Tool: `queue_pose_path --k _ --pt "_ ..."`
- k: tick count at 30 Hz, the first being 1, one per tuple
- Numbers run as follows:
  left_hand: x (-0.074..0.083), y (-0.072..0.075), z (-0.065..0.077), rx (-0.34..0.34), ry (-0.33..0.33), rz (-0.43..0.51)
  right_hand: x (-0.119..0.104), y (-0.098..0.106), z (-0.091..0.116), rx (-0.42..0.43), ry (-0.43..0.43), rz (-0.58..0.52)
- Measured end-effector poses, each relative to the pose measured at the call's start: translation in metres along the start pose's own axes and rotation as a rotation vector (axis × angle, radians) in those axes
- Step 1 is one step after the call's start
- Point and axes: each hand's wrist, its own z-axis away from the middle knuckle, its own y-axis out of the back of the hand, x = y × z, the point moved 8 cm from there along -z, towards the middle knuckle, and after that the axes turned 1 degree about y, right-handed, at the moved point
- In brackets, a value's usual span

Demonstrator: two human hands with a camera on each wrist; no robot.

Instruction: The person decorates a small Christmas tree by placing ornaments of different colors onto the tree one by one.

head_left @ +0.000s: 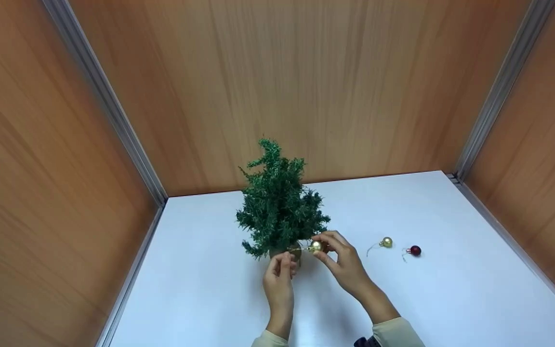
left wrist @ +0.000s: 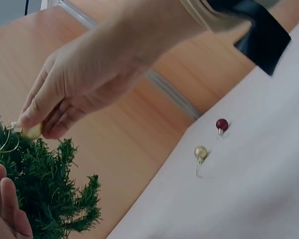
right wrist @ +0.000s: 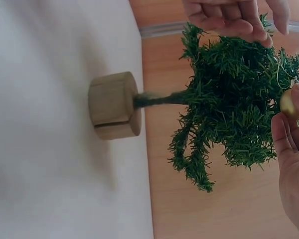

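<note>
A gold bauble (head_left: 315, 246) is pinched between the thumb and fingers of my right hand (head_left: 347, 267), just in front of the tree's lower right side. Its thin thread loop stretches leftward to the fingertips of my left hand (head_left: 280, 282), which holds the loop's end, thumb and index finger close together. Behind both hands stands a small green artificial Christmas tree (head_left: 277, 207). In the right wrist view its round wooden base (right wrist: 112, 105) rests on the table. The left wrist view shows the right fingers covering part of the bauble (left wrist: 32, 131).
A second gold bauble (head_left: 387, 242) and a dark red bauble (head_left: 415, 250) lie on the white table (head_left: 451, 294), right of the tree, each with a thread. Wood-grain panels (head_left: 335, 96) with metal corner posts (head_left: 109, 96) enclose the back and sides.
</note>
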Motion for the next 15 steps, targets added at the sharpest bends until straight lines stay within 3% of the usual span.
queue_pose_path --k 7,15 --pt "-0.002 -0.012 0.0 -0.042 0.09 0.036 -0.002 -0.001 0.0 0.022 -0.023 -0.003" --pt "-0.002 -0.013 0.002 -0.028 0.09 0.032 -0.011 -0.001 0.0 0.015 -0.011 0.021"
